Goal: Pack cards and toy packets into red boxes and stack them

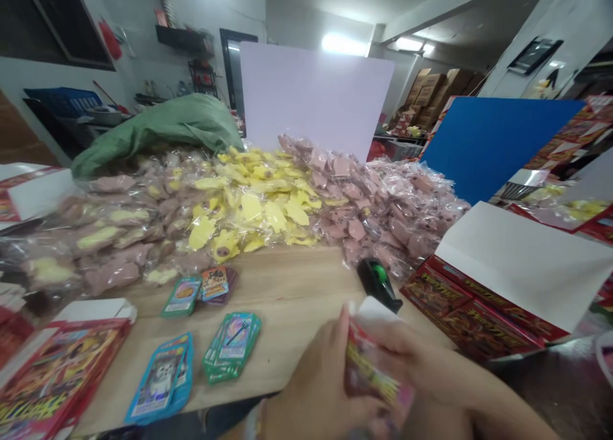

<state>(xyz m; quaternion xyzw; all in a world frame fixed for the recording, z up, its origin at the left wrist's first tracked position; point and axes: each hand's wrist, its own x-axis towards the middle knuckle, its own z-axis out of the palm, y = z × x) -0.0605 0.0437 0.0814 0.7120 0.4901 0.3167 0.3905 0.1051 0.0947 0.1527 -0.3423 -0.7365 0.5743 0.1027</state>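
My left hand is wrapped round a small red printed box with yellow lettering, near the table's front edge. A white flap stands up at the box's top. Across the box's far side lies my right hand, its fingers closed on the box by the flap; motion blurs both hands. Just beyond them is a black tape dispenser with a green core. Left of my hands are card stacks: a green-edged one, a blue-edged one, and smaller piles behind.
Yellow bagged pieces and pinkish bagged pieces heap across the table's back. A display carton holding red boxes stands open at right. Flat red cartons lie at left. A green sack and a pale board rise behind.
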